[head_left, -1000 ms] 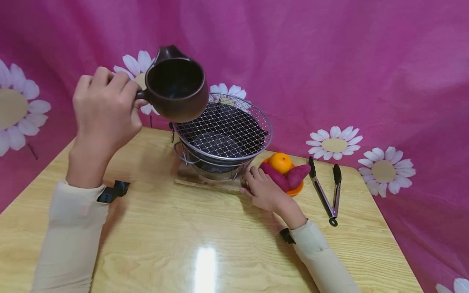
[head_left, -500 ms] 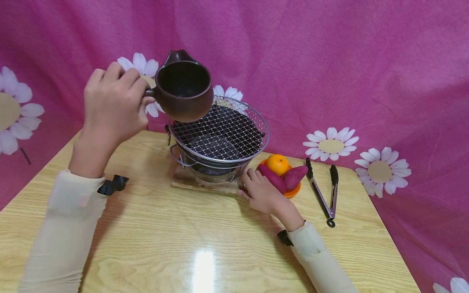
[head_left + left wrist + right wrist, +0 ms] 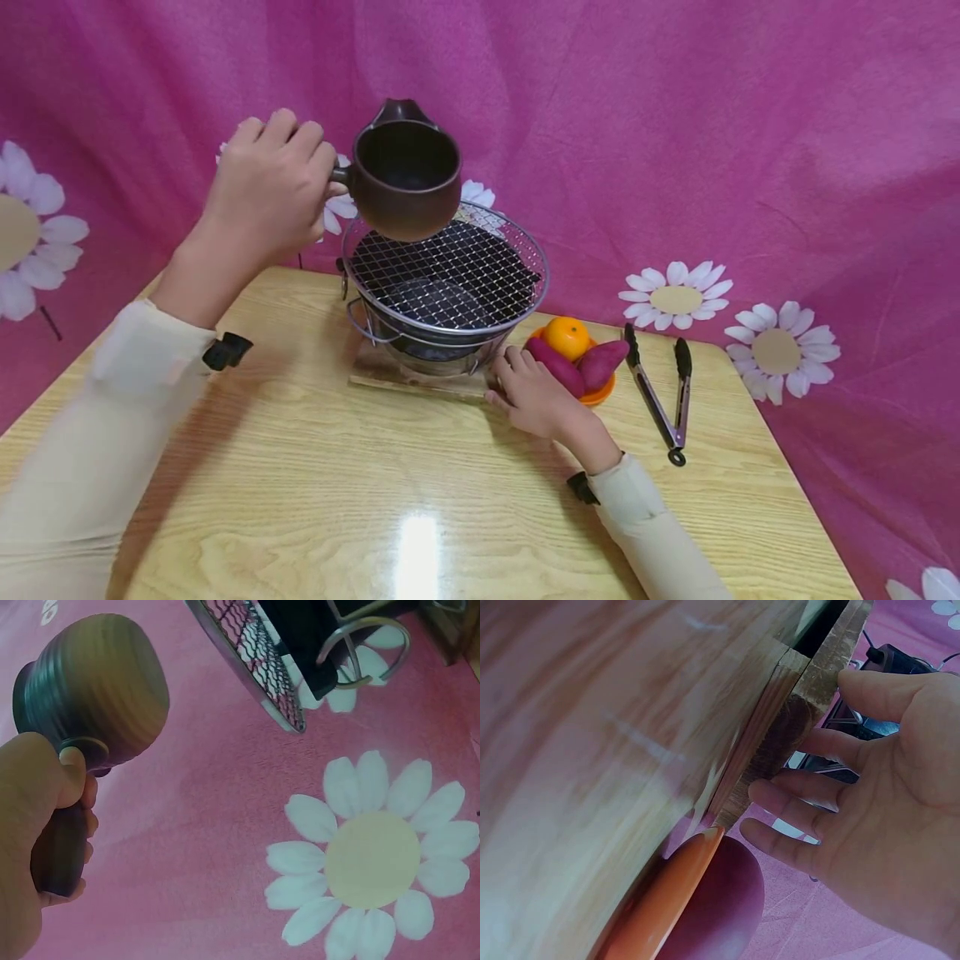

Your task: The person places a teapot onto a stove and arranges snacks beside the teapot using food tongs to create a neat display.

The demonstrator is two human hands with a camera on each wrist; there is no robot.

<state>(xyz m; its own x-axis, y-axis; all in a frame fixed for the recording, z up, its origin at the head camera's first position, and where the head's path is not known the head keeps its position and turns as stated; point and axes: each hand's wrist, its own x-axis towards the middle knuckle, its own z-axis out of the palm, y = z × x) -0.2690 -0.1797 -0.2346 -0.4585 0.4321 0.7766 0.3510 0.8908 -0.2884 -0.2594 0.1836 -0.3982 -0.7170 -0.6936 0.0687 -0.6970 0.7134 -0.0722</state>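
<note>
Gripping dark pot handle [image 3: 58, 855], left hand [image 3: 273, 187] curled, right hand [image 3: 534, 397] loosely extended at board [image 3: 405, 384], white marks [image 3: 49, 611] illegible

The right hand [image 3: 900, 795], palm toward the camera, has its thumb and loosely bent fingers at the edge of a wooden board [image 3: 781, 733] on the tabletop [image 3: 592, 750]. Near the fingertips [image 3: 759, 829], a purple sweet potato [image 3: 724, 900] bulges past an orange plate's [image 3: 660, 907] rim; pink cloth [image 3: 810, 922] hangs behind.

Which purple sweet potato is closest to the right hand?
The left sweet potato in the head view, just beside the right hand; the other sweet potato lies farther away, toward the tongs.
</note>
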